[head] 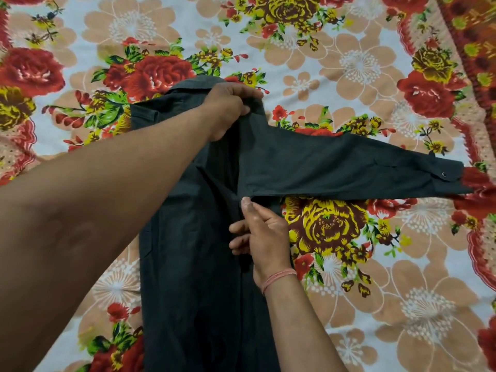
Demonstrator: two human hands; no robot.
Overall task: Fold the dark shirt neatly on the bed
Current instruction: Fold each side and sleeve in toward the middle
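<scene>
The dark shirt (193, 264) lies lengthwise on the flowered bed sheet (349, 63), its collar end away from me. One long sleeve (349, 167) stretches flat to the right, and its buttoned cuff (445, 174) reaches almost to the sheet's red border. My left hand (228, 108) reaches across and pinches the shirt's shoulder near the collar. My right hand (263, 232) pinches the cloth at the armpit, just under the sleeve's lower edge. My left forearm hides part of the shirt's left side.
The sheet with red, yellow and peach flowers covers the whole bed. A darker orange-brown patterned cloth (475, 30) lies at the top right corner. Bare sheet surrounds the shirt on the left, right and far side.
</scene>
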